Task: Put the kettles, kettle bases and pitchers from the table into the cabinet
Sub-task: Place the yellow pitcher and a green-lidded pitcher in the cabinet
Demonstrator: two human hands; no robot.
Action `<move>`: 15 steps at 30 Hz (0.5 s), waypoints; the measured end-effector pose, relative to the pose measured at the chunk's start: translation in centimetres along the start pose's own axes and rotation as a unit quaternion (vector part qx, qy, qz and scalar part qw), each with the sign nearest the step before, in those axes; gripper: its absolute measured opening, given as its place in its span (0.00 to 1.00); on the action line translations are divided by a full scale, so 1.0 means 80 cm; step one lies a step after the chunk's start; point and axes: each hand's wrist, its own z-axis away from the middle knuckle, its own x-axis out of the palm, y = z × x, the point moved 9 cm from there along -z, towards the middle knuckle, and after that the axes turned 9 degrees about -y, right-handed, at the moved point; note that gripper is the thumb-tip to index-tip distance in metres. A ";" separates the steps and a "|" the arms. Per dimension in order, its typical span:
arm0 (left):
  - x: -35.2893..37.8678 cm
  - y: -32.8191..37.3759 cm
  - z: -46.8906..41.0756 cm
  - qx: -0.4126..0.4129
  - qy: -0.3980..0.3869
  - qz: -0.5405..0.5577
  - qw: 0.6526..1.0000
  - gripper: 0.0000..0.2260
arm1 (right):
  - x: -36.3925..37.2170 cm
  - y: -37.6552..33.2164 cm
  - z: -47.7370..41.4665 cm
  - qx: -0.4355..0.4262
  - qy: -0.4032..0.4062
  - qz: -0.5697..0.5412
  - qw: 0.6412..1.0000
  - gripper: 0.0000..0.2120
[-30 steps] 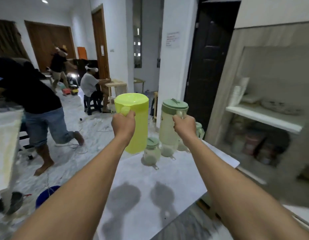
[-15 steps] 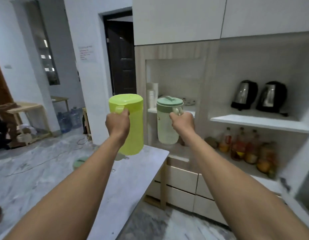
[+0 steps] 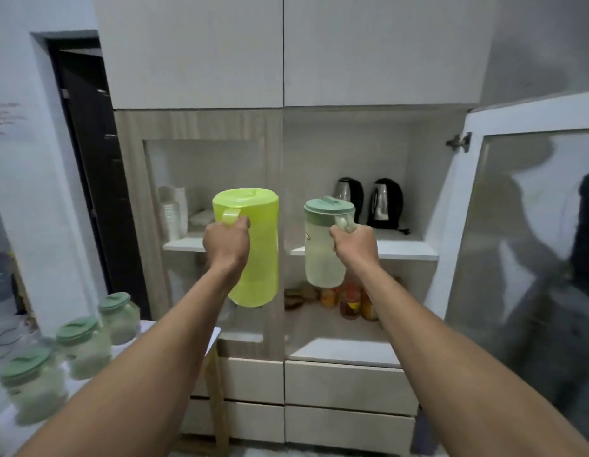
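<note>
your left fingers (image 3: 243,222) clamp the lime pitcher (image 3: 250,249) handle, right fingers (image 3: 336,233) the clear pitcher (image 3: 321,252) handle; both pitchers stand upright, handles toward you.

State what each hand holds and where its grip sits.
Left hand: the lime-green pitcher, by its handle. Right hand: the clear pitcher with the green lid, by its handle.
</note>
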 end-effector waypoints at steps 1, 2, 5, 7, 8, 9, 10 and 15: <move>0.018 0.001 -0.003 -0.003 -0.005 0.008 1.000 0.12 | -0.015 0.004 -0.008 -0.002 0.005 0.003 1.000 0.10; 0.040 0.002 -0.006 -0.006 -0.010 0.014 1.000 0.13 | -0.032 0.009 -0.017 -0.002 0.013 0.005 1.000 0.10; 0.091 0.005 -0.010 -0.012 -0.025 0.023 0.999 0.09 | -0.071 0.025 -0.043 -0.007 0.030 0.000 1.000 0.10; 0.122 0.006 -0.014 -0.007 -0.034 0.031 0.999 0.07 | -0.091 0.037 -0.061 -0.009 0.034 -0.006 0.999 0.09; 0.137 0.005 -0.018 -0.006 -0.039 0.031 0.999 0.07 | -0.099 0.042 -0.069 -0.009 0.034 -0.004 0.999 0.09; 0.150 0.004 -0.020 -0.006 -0.044 0.032 0.999 0.07 | -0.106 0.048 -0.078 -0.009 0.033 -0.003 0.999 0.08; 0.164 0.004 -0.023 -0.008 -0.048 0.035 0.998 0.07 | -0.112 0.055 -0.088 -0.006 0.033 0.000 0.999 0.08; 0.233 -0.009 -0.053 -0.010 -0.062 0.046 0.997 0.07 | -0.133 0.090 -0.149 0.002 0.033 0.005 0.999 0.07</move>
